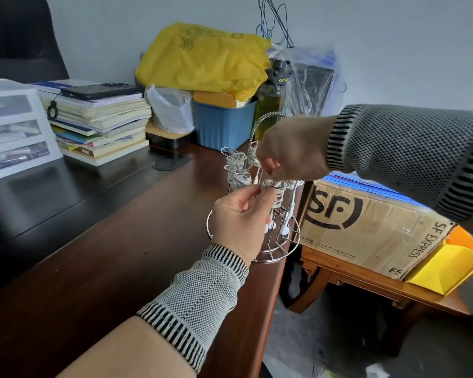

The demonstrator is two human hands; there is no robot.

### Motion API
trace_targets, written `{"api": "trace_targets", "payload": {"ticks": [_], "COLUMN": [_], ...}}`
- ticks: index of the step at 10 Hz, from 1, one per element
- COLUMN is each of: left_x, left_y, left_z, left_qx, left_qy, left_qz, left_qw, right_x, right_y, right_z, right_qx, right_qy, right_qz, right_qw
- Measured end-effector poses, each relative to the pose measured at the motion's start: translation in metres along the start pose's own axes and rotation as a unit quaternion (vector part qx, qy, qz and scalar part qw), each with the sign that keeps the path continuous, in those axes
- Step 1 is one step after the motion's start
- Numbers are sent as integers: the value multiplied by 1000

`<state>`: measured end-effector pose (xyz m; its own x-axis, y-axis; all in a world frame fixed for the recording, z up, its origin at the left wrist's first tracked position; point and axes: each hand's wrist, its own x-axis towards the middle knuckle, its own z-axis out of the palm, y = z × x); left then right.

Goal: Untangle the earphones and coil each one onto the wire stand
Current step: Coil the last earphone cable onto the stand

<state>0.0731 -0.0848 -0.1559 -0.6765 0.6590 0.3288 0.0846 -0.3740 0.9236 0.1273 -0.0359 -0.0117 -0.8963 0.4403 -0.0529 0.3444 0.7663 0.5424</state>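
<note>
1. Desk [99, 241] of dark wood fills the left and middle; the wire stand [280, 241] sits at its right edge, its round base partly over the rim.
2. Right arm, in a knitted sleeve [410, 154] with striped cuff, reaches in from the right above a cardboard box [366, 230]. The right hand [292, 151] hangs knuckles-up over the stand, fingertips pinched on white cord at a hook.
3. Left arm comes up from below in a matching sleeve. The left hand [238, 225] stands thumb-side up beside the stand, thumb and forefinger pinching the same white cord; the other fingers are curled.
4. Chrome stand has upright hooks round a central looped handle. White earphones [236, 170] are wound in bundles on several hooks at the back left.
5. Another coil [277, 195] sits on the near hook between the two hands.
6. Earbuds [284, 229] dangle low inside the stand, near the base ring.
</note>
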Motion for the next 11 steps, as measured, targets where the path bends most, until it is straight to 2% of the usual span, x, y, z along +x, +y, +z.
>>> {"api": "trace_targets", "payload": {"ticks": [3, 4, 5, 6, 7, 8, 10, 11], "left_x": [1, 0, 0, 1, 0, -2, -2, 0], "left_y": [5, 7, 11, 11, 12, 13, 9, 6], "left_z": [-4, -5, -6, -8, -6, -5, -7, -7], "left_qx": [16, 20, 45, 57, 53, 59, 87, 97], "left_qy": [-12, -12, -15, -10, -8, -10, -4, -2], "left_qz": [-7, -4, 2, 0, 0, 3, 14, 24], "left_qw": [1000, 1000, 999, 998, 999, 998, 996, 995], "right_x": [-5, -12, -22, -44, -52, -51, -51, -48], "right_y": [6, 12, 24, 25, 6, -8, -33, -45], "right_z": [2, 8, 30, 62, 86, 98, 106, 109], "right_qx": [62, 96, 211, 418, 579, 630, 491, 440], "right_qy": [13, 48, 293, 438, 332, 308, 392, 442], "right_qz": [-15, -72, -59, 130, 233, 254, 249, 233], "right_qw": [998, 992, 931, 785, 707, 666, 737, 746]}}
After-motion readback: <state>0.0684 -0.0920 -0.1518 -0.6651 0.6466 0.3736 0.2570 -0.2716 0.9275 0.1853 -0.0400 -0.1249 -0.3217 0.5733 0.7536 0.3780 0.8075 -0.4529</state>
